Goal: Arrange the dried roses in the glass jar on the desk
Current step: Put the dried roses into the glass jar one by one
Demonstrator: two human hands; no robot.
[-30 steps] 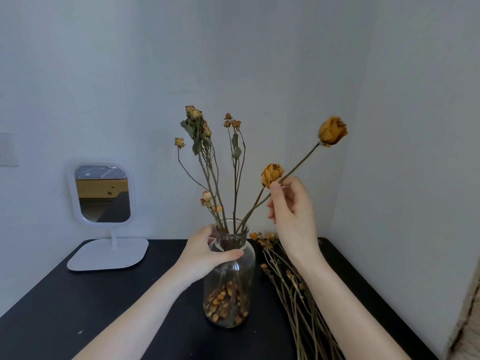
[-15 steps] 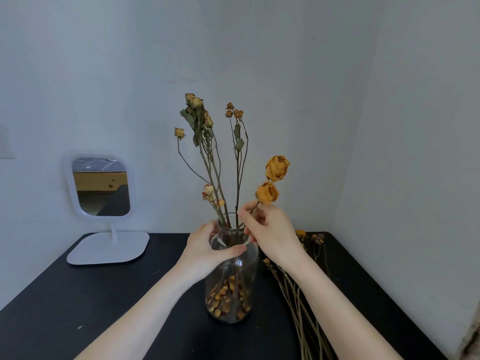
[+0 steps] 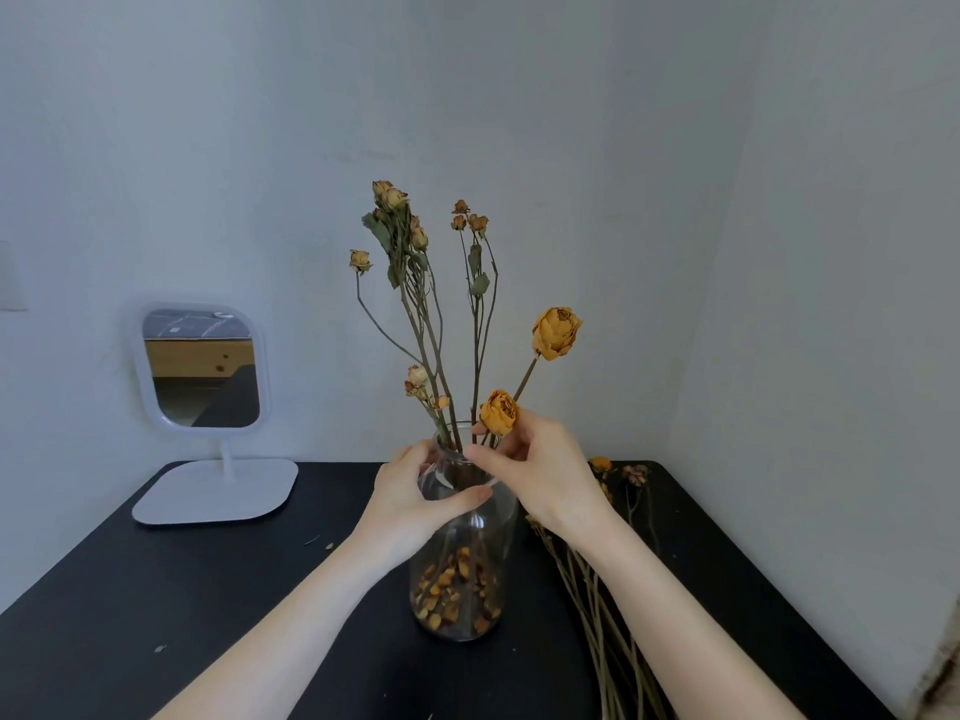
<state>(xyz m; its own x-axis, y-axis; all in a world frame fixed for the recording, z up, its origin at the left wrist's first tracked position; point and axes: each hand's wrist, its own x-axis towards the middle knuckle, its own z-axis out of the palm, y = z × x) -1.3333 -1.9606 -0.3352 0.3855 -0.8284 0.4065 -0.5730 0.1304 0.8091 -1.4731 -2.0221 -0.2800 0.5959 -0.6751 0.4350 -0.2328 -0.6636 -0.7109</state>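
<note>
A clear glass jar (image 3: 460, 579) stands mid-desk with dried petals at its bottom and several thin dried rose stems (image 3: 415, 283) rising from its neck. My left hand (image 3: 415, 498) grips the jar's neck and shoulder. At the jar's mouth my right hand (image 3: 540, 472) pinches the stems of two yellow roses: a tall rose (image 3: 556, 332) and a low rose (image 3: 498, 412) just above my fingers. Their lower stems run down into the jar.
A bundle of loose dried roses (image 3: 597, 579) lies on the black desk (image 3: 208, 605) right of the jar. A white stand mirror (image 3: 202, 376) sits at the back left. Walls close the back and right. Small crumbs dot the desk.
My right hand has come down from mid-air to the jar's mouth, pushing the two yellow roses deeper, so their heads sit lower. My left hand stays on the jar.
</note>
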